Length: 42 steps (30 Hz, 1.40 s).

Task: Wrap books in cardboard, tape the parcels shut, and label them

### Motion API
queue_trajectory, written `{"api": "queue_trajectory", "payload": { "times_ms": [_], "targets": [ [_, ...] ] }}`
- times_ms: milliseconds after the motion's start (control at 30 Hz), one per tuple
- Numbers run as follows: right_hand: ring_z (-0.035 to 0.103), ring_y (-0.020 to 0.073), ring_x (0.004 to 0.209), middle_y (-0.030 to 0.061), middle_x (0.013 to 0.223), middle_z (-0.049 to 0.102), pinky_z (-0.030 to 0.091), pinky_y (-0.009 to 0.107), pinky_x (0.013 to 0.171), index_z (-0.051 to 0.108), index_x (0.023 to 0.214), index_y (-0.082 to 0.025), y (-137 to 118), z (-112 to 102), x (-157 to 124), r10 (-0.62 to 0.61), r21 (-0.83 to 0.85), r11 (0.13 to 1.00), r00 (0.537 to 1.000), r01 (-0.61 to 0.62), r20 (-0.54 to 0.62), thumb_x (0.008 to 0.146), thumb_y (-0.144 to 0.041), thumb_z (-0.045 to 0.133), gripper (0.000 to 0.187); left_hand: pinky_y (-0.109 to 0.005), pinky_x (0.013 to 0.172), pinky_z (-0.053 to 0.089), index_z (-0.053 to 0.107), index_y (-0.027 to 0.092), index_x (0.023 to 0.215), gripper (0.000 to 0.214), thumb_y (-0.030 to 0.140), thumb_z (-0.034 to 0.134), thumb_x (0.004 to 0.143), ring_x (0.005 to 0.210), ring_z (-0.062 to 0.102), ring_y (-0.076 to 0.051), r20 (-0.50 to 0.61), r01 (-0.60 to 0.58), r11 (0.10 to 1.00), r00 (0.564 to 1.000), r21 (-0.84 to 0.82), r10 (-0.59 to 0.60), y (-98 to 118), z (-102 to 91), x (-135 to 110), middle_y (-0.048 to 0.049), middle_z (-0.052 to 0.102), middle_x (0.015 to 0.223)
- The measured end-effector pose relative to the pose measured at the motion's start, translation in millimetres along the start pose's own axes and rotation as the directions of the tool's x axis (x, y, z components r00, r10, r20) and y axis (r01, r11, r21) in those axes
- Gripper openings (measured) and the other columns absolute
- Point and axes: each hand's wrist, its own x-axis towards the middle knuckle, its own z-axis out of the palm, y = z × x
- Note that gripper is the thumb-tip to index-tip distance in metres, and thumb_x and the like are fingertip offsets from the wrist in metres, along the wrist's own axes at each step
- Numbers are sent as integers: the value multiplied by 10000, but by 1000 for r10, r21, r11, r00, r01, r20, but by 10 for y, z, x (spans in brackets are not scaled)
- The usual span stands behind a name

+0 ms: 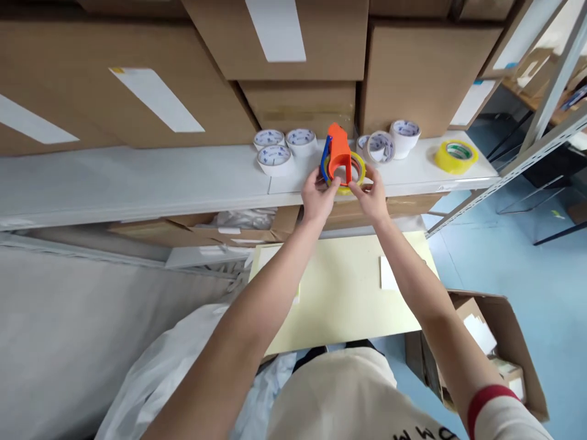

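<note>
An orange tape dispenser with a blue side part, bearing a yellow tape roll, is held at the front edge of a grey shelf; the fingers of the left hand and right hand are partly curled and closed on its near end, one hand to each side. White tape rolls stand left and right of it, a separate yellow roll farther right. Cardboard boxes rise behind; a pale yellow surface lies below.

A cream shirt bears black lettering and a red-edged white sleeve
</note>
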Motion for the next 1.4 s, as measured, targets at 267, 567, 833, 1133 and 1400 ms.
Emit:
{"api": "queue_trajectory", "payload": {
  "times_ms": [267,567,833,1133,1400],
  "targets": [
    [626,174,791,109,1277,526,599,371,713,442,1402,-287,41,-447,-2121,429,-58,900,902,-431,-50,750,-466,742,740,-367,915,581,518,239,1285,569,427,715,785,1243,569,-270,48,321,939,943,119,-329,-249,-148,-2137,-121,578,1327],
    [650,183,782,123,1252,516,620,423,740,498,1333,-231,808,-686,-3194,685,-72,722,725,-688,-64,745,-442,700,656,-390,842,609,526,213,1190,473,313,708,766,1142,622,-247,165,586,803,786,109,-596,-1107,-33,-3029,-129,621,1230],
    [633,232,960,141,1283,551,601,423,796,487,1364,-206,1420,-795,-3435,710,-150,694,704,-704,-16,764,-401,682,660,-380,862,586,541,198,1131,505,231,768,681,1135,619,-239,210,705,705,680,79,-703,-1483,79,-3179,-122,622,1211],
    [652,221,853,159,1263,552,606,451,797,446,1425,-204,1513,-802,-3546,713,-246,670,700,-700,-51,815,-378,642,665,-335,868,544,510,222,1187,628,244,797,629,1181,587,-231,234,751,659,636,34,-736,-1607,105,-3312,-117,590,1288],
    [620,152,714,179,1304,453,615,441,739,371,1477,-210,1469,-787,-3590,649,-308,711,759,-632,-58,872,-423,568,671,-367,864,523,510,206,1263,666,229,775,653,1258,548,-292,266,739,643,591,199,-762,-1535,38,-3261,-147,571,1360]
  ]
}}
